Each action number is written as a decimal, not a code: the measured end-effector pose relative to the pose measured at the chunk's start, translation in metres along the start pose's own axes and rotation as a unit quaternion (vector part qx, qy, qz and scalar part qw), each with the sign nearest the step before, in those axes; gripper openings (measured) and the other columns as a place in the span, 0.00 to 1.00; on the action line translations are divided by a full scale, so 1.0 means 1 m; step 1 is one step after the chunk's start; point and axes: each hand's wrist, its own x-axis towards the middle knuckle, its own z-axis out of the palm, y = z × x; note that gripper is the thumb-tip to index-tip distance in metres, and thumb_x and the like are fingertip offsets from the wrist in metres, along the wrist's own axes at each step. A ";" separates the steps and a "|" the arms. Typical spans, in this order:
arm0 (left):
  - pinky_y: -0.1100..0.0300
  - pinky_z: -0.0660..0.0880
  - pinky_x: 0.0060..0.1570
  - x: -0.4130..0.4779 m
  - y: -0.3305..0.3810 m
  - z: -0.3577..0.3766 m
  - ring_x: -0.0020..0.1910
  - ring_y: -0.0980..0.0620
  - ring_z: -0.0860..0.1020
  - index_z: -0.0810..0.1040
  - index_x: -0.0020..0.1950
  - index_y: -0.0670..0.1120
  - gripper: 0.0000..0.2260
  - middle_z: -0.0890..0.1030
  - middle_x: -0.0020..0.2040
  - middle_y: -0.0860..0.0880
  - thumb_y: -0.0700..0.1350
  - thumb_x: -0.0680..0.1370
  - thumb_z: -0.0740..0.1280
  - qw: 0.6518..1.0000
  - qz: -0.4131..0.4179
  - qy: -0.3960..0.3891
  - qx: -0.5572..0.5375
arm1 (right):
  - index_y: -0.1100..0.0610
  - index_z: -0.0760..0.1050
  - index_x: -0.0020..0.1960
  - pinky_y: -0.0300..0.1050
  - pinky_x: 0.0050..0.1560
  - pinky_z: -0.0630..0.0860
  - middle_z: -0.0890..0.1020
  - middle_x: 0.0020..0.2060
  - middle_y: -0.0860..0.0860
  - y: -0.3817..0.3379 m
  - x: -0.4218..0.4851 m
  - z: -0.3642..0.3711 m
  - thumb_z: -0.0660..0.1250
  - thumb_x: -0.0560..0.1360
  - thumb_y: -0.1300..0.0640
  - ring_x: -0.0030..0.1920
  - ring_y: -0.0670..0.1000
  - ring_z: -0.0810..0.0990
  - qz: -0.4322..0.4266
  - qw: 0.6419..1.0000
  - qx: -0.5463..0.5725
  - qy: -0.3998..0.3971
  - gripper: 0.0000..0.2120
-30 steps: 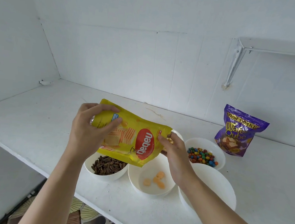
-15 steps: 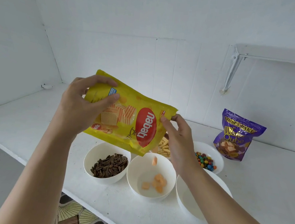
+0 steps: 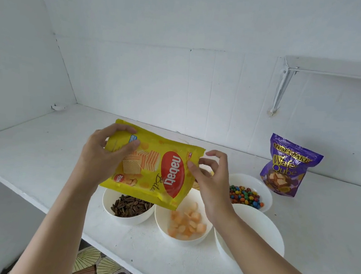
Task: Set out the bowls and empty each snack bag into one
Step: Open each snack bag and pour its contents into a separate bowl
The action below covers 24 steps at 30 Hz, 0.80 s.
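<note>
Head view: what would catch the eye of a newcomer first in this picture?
The yellow snack bag, tilted in mid-air between the left hand and the right hand, above the white bowl of orange pieces at the front of the counter. Next, the purple wafer bag standing at the back right, behind the bowl of coloured candies.

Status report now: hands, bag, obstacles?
Left hand grips yellow bag; right hand pinches its mouth. Bag tilted over middle bowl, snacks inside. Nothing blocking.

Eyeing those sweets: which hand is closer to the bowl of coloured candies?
Right. The right hand is just beside the candy bowl; the left hand grips the yellow bag farther left, above the seeds.
</note>
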 end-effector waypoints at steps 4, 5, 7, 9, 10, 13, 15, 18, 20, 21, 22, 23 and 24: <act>0.62 0.80 0.35 0.004 0.011 -0.006 0.45 0.47 0.86 0.83 0.51 0.61 0.07 0.82 0.56 0.40 0.51 0.75 0.77 1.000 0.015 0.011 -0.016 | 0.45 0.72 0.59 0.51 0.49 0.84 0.84 0.51 0.52 -0.011 0.003 0.005 0.74 0.76 0.59 0.51 0.52 0.85 -0.056 0.998 -0.022 -0.021 0.17; 0.65 0.78 0.34 0.006 0.015 -0.008 0.44 0.49 0.85 0.83 0.51 0.61 0.07 0.82 0.57 0.41 0.50 0.75 0.77 1.000 0.024 0.013 -0.016 | 0.45 0.72 0.59 0.52 0.49 0.84 0.84 0.50 0.52 -0.015 0.004 0.006 0.73 0.77 0.59 0.51 0.52 0.85 -0.068 0.997 -0.030 -0.026 0.16; 0.62 0.80 0.37 0.010 0.023 -0.011 0.48 0.48 0.85 0.83 0.51 0.62 0.08 0.82 0.57 0.42 0.51 0.75 0.77 0.999 0.043 0.013 -0.009 | 0.46 0.73 0.59 0.54 0.50 0.83 0.84 0.49 0.53 -0.020 0.006 0.008 0.73 0.77 0.60 0.51 0.52 0.85 -0.086 0.995 -0.040 -0.034 0.15; 0.52 0.83 0.47 0.014 0.029 -0.013 0.56 0.46 0.83 0.83 0.53 0.63 0.09 0.81 0.59 0.45 0.53 0.75 0.77 0.998 0.058 0.006 0.006 | 0.48 0.74 0.58 0.54 0.51 0.83 0.84 0.49 0.54 -0.023 0.008 0.009 0.72 0.77 0.62 0.50 0.53 0.84 -0.094 0.994 -0.042 -0.036 0.14; 0.47 0.82 0.52 0.015 0.032 -0.014 0.58 0.46 0.81 0.83 0.54 0.63 0.09 0.81 0.60 0.47 0.54 0.75 0.77 0.998 0.066 0.004 0.017 | 0.48 0.75 0.57 0.53 0.52 0.83 0.84 0.49 0.54 -0.023 0.008 0.008 0.72 0.77 0.62 0.50 0.53 0.84 -0.096 0.994 -0.042 -0.037 0.14; 0.42 0.78 0.60 0.014 0.037 -0.012 0.60 0.49 0.78 0.83 0.54 0.65 0.10 0.78 0.60 0.53 0.55 0.74 0.77 0.994 0.094 0.002 0.052 | 0.49 0.76 0.56 0.53 0.50 0.84 0.83 0.48 0.54 -0.019 0.006 0.005 0.71 0.78 0.63 0.50 0.54 0.84 -0.087 0.994 -0.042 -0.043 0.12; 0.44 0.77 0.62 0.012 0.035 -0.008 0.60 0.53 0.77 0.83 0.53 0.66 0.10 0.77 0.59 0.54 0.55 0.74 0.77 0.993 0.092 -0.002 0.075 | 0.49 0.75 0.55 0.52 0.46 0.84 0.82 0.49 0.56 -0.012 0.005 0.002 0.71 0.78 0.63 0.50 0.55 0.84 -0.064 0.996 -0.043 -0.043 0.12; 0.50 0.76 0.61 0.005 0.025 0.000 0.57 0.63 0.73 0.82 0.51 0.66 0.09 0.75 0.58 0.54 0.54 0.74 0.77 0.994 0.067 -0.018 0.089 | 0.47 0.75 0.52 0.48 0.44 0.84 0.80 0.47 0.58 0.002 0.003 -0.004 0.70 0.78 0.66 0.47 0.55 0.84 -0.023 0.997 -0.062 -0.040 0.14; 0.54 0.76 0.58 0.001 0.019 0.005 0.56 0.65 0.72 0.82 0.51 0.66 0.09 0.75 0.58 0.53 0.54 0.74 0.76 0.994 0.053 -0.030 0.096 | 0.48 0.75 0.50 0.44 0.42 0.82 0.75 0.44 0.59 0.010 0.002 -0.007 0.70 0.77 0.67 0.43 0.52 0.81 -0.006 0.995 -0.091 -0.041 0.14; 0.56 0.76 0.55 -0.001 0.016 0.007 0.55 0.65 0.72 0.82 0.51 0.66 0.09 0.74 0.58 0.53 0.54 0.75 0.76 0.993 0.048 -0.037 0.098 | 0.49 0.75 0.50 0.41 0.40 0.81 0.73 0.44 0.59 0.014 0.001 -0.008 0.70 0.77 0.68 0.42 0.50 0.80 0.001 0.994 -0.104 -0.039 0.14; 0.60 0.74 0.53 -0.003 0.015 0.009 0.54 0.66 0.72 0.82 0.51 0.66 0.09 0.74 0.59 0.52 0.54 0.75 0.76 0.993 0.045 -0.042 0.100 | 0.49 0.75 0.50 0.39 0.38 0.80 0.73 0.44 0.59 0.016 0.000 -0.009 0.70 0.77 0.68 0.41 0.49 0.79 0.009 0.993 -0.113 -0.038 0.14; 0.62 0.73 0.51 -0.004 0.014 0.010 0.54 0.66 0.71 0.82 0.51 0.65 0.08 0.74 0.59 0.52 0.53 0.75 0.76 0.993 0.043 -0.046 0.104 | 0.49 0.74 0.50 0.38 0.38 0.79 0.73 0.44 0.59 0.019 -0.001 -0.010 0.70 0.77 0.68 0.41 0.49 0.79 0.016 0.992 -0.121 -0.036 0.14; 0.64 0.71 0.50 -0.004 0.013 0.012 0.53 0.67 0.71 0.82 0.51 0.65 0.08 0.74 0.58 0.52 0.53 0.75 0.76 0.992 0.043 -0.048 0.108 | 0.49 0.74 0.50 0.39 0.38 0.79 0.73 0.44 0.59 0.022 -0.001 -0.010 0.70 0.77 0.67 0.41 0.49 0.79 0.021 0.991 -0.128 -0.033 0.13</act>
